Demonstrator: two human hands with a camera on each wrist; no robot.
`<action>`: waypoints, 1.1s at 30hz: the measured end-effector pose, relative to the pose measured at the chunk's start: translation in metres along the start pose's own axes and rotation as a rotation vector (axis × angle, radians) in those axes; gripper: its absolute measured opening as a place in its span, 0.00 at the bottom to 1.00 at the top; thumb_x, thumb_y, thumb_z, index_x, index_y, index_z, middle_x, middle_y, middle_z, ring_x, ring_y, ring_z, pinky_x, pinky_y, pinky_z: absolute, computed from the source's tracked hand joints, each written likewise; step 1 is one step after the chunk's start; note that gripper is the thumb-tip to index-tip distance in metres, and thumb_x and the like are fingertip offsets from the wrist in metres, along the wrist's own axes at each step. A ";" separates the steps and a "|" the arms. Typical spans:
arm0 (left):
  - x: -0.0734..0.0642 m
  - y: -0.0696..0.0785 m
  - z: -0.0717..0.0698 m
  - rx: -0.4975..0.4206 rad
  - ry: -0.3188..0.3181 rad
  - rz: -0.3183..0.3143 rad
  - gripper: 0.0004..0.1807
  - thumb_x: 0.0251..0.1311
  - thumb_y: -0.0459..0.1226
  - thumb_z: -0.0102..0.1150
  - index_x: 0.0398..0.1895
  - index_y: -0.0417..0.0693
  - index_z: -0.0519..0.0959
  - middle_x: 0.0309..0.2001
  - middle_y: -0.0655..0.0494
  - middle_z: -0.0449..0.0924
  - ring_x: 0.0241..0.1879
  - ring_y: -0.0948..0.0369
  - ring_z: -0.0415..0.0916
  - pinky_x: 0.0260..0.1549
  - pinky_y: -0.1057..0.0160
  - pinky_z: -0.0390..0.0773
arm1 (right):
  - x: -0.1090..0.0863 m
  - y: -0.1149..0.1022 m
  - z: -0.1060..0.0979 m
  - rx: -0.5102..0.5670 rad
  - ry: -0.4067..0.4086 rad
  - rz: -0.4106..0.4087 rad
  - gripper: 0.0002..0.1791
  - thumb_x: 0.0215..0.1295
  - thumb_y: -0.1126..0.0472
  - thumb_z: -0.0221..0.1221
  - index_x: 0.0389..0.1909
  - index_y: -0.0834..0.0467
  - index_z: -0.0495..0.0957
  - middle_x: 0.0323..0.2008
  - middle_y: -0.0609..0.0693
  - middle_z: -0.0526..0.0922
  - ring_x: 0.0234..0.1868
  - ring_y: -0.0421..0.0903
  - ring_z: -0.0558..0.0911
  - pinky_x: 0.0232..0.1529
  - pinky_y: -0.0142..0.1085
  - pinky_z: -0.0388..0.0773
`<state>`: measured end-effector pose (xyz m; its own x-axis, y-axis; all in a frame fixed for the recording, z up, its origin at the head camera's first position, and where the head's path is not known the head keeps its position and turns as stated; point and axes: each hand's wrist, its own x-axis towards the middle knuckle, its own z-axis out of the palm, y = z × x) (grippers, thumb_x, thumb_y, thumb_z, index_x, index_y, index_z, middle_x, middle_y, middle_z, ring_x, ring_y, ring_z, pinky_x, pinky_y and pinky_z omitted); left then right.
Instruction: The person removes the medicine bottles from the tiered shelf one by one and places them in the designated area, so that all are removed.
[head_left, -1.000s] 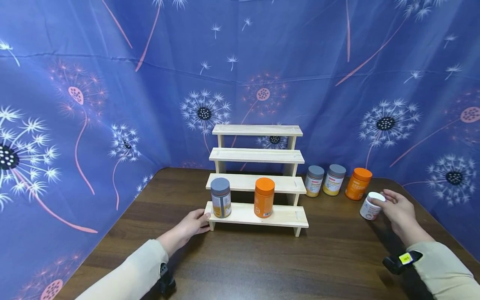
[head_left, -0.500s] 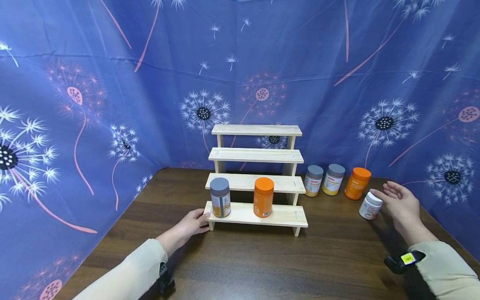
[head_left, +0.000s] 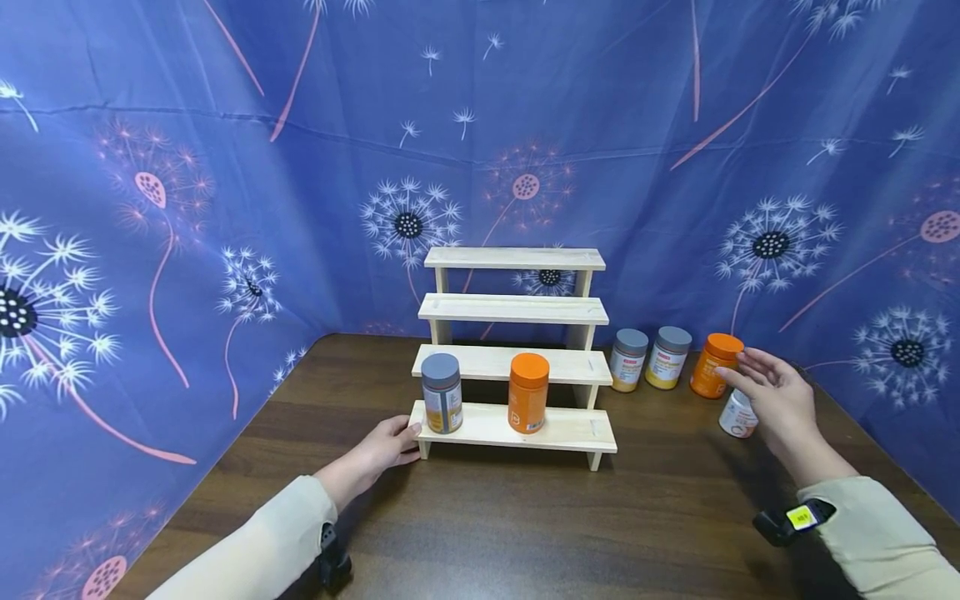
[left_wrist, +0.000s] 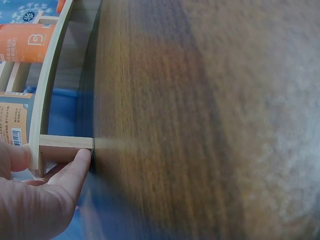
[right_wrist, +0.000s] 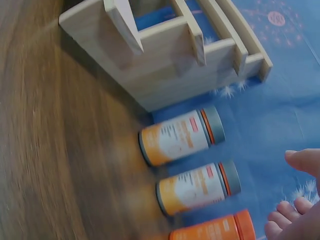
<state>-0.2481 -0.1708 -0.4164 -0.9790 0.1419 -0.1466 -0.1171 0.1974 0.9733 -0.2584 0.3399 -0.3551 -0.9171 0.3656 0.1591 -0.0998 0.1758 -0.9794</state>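
My left hand (head_left: 378,454) grips the left end of the lowest step of a wooden stepped shelf (head_left: 513,310), thumb above and fingers below in the left wrist view. On that step stand a grey-lidded bottle (head_left: 442,400) and an orange bottle (head_left: 528,400). My right hand (head_left: 783,408) is beside another orange bottle (head_left: 707,375), thumb and fingers spread apart. In the right wrist view, the fingers are clear of that bottle's lid (right_wrist: 244,225). A small white bottle (head_left: 738,418) stands partly hidden behind the right hand.
Two grey-lidded bottles (head_left: 627,367) (head_left: 667,364) stand on the brown table (head_left: 510,525) right of the shelf, in a row with the orange one. A blue dandelion-patterned cloth (head_left: 637,217) hangs behind and along both sides.
My right hand has let go of the white bottle and moved left and forward to the orange bottle. The left hand stays on the shelf.
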 end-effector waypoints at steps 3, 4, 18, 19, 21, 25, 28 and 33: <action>0.000 0.001 0.001 0.002 0.005 0.001 0.20 0.75 0.31 0.38 0.62 0.23 0.62 0.54 0.30 0.75 0.60 0.39 0.72 0.55 0.49 0.80 | -0.004 -0.003 0.010 -0.017 -0.023 -0.017 0.40 0.59 0.53 0.67 0.70 0.57 0.62 0.43 0.27 0.74 0.44 0.22 0.72 0.45 0.11 0.73; 0.000 0.001 0.001 -0.001 0.008 0.000 0.20 0.75 0.31 0.38 0.62 0.24 0.63 0.54 0.30 0.75 0.60 0.40 0.72 0.55 0.50 0.80 | -0.005 -0.004 0.013 -0.018 -0.031 -0.020 0.38 0.59 0.53 0.67 0.68 0.56 0.64 0.42 0.27 0.74 0.44 0.22 0.72 0.43 0.10 0.73; -0.001 0.001 0.001 0.002 0.004 0.007 0.20 0.74 0.31 0.38 0.62 0.23 0.63 0.53 0.30 0.75 0.59 0.39 0.72 0.54 0.49 0.81 | -0.012 -0.006 0.035 0.071 -0.106 -0.059 0.20 0.58 0.58 0.69 0.48 0.42 0.72 0.37 0.23 0.77 0.41 0.21 0.75 0.38 0.10 0.73; -0.001 0.001 0.001 0.005 0.004 0.008 0.20 0.74 0.31 0.38 0.62 0.23 0.63 0.53 0.30 0.75 0.59 0.39 0.72 0.54 0.49 0.81 | -0.012 -0.005 0.036 0.079 -0.115 -0.072 0.20 0.58 0.59 0.68 0.47 0.41 0.71 0.37 0.23 0.77 0.41 0.21 0.75 0.39 0.10 0.73; -0.001 0.001 0.001 0.008 0.002 0.008 0.20 0.75 0.31 0.38 0.62 0.23 0.62 0.53 0.30 0.75 0.59 0.38 0.71 0.54 0.49 0.81 | -0.012 -0.004 0.038 0.103 -0.135 -0.077 0.20 0.59 0.60 0.68 0.47 0.42 0.71 0.37 0.23 0.78 0.41 0.20 0.76 0.39 0.10 0.73; 0.000 0.000 0.001 0.004 0.015 -0.001 0.20 0.75 0.31 0.38 0.62 0.23 0.62 0.54 0.30 0.74 0.60 0.38 0.71 0.54 0.49 0.81 | -0.014 0.000 0.045 0.079 -0.165 -0.071 0.21 0.60 0.58 0.66 0.51 0.47 0.70 0.38 0.23 0.76 0.42 0.21 0.75 0.41 0.10 0.72; 0.000 -0.001 0.001 0.007 0.014 -0.002 0.20 0.75 0.31 0.38 0.62 0.23 0.62 0.54 0.30 0.74 0.60 0.38 0.71 0.54 0.50 0.81 | -0.015 0.001 0.051 0.034 -0.168 -0.053 0.25 0.60 0.55 0.67 0.56 0.53 0.69 0.39 0.24 0.75 0.43 0.22 0.75 0.42 0.10 0.72; 0.000 0.000 0.001 0.002 0.016 -0.001 0.20 0.74 0.31 0.38 0.62 0.23 0.63 0.53 0.30 0.75 0.60 0.38 0.71 0.54 0.50 0.81 | -0.016 -0.001 0.060 -0.047 -0.175 -0.034 0.35 0.61 0.50 0.66 0.64 0.60 0.65 0.42 0.26 0.74 0.47 0.24 0.74 0.43 0.11 0.72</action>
<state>-0.2476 -0.1696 -0.4169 -0.9814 0.1265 -0.1445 -0.1175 0.1996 0.9728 -0.2666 0.2793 -0.3644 -0.9671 0.1950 0.1636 -0.1173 0.2289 -0.9664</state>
